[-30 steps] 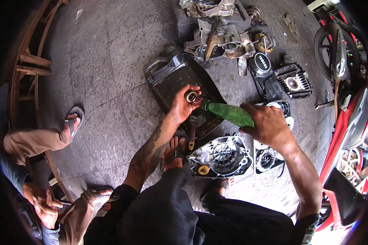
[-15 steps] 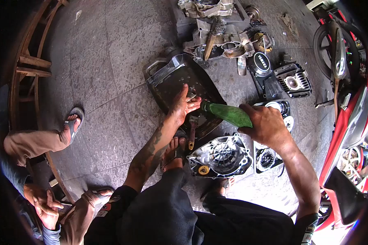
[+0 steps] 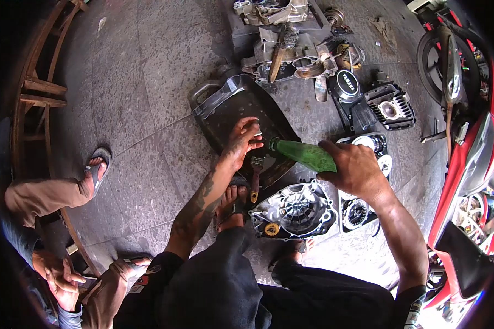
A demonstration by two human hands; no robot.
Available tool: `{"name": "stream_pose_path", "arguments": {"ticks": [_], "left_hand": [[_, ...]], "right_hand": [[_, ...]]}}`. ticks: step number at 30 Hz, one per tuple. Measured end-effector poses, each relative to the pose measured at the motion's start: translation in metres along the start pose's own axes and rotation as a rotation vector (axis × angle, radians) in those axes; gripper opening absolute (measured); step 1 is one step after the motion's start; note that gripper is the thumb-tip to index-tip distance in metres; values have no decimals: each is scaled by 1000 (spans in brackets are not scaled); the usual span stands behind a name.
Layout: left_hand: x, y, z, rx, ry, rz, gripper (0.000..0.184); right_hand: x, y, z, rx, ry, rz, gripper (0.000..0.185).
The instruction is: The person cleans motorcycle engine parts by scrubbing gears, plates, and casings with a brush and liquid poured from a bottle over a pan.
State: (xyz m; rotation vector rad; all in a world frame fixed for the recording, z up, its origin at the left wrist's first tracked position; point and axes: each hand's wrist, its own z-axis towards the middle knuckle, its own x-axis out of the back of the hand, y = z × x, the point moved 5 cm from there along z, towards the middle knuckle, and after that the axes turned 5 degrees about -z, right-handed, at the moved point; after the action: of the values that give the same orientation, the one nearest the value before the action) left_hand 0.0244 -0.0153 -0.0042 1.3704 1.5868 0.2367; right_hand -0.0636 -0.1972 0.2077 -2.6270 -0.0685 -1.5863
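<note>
My right hand (image 3: pixel 359 170) is wrapped round the body of a green glass bottle (image 3: pixel 307 155), which lies nearly level with its neck pointing left. Just left of the bottle's mouth, my left hand (image 3: pixel 239 143) has its fingers curled round a small metal part (image 3: pixel 258 132), mostly hidden by them. Both are above a black plastic tray (image 3: pixel 271 104) with a dark, wet-looking inside. A paintbrush (image 3: pixel 255 178) rests at the tray's near edge, its handle toward my foot. Close by on the floor lies an engine side cover (image 3: pixel 296 211) with a small yellow-brown gear (image 3: pixel 271 229) in it.
Crankcase halves (image 3: pixel 296 60) with a wire brush (image 3: pixel 282 52) on them, a YAMAHA cover (image 3: pixel 347 83) and a finned cylinder (image 3: pixel 391 109) lie beyond the tray. Clutch parts (image 3: pixel 357 214) sit in a tray at right. A red motorcycle (image 3: pixel 466 181) stands right; another person's hands (image 3: pixel 60 277) are at left.
My left hand's fingers have curled in round the small metal part, where they were stretched out before. The bottle stays nearly where it was; the whole view has shifted slightly.
</note>
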Motion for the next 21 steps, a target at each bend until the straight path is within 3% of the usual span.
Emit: {"name": "stream_pose_path", "arguments": {"ticks": [4,7,9,10,12,14,16,18,21], "left_hand": [[8,-8,4,-53,-62,-19,41],[11,-5,5,-218,-46,144,45],[9,1,4,-297,-58,426,44],[9,2,4,-299,-69,426,44],[5,10,4,-387,-14,816,44],[-2,12,3,-330,-55,643,39],[-1,13,0,-90,-13,642,36],[-5,15,-6,-6,-6,541,47],[3,3,-2,292,-120,327,64]], "right_hand": [[-3,2,2,-40,-53,-12,53],[-5,4,1,-33,-23,-22,52],[-4,4,2,-11,-21,-47,52],[-3,4,2,11,-21,-72,51],[-2,3,1,-6,-70,-84,54],[-5,6,0,41,-26,-97,55],[-2,3,-2,19,-71,-64,55],[-4,3,-4,45,-23,-67,53],[-1,-1,-5,-6,-65,28,53]]}}
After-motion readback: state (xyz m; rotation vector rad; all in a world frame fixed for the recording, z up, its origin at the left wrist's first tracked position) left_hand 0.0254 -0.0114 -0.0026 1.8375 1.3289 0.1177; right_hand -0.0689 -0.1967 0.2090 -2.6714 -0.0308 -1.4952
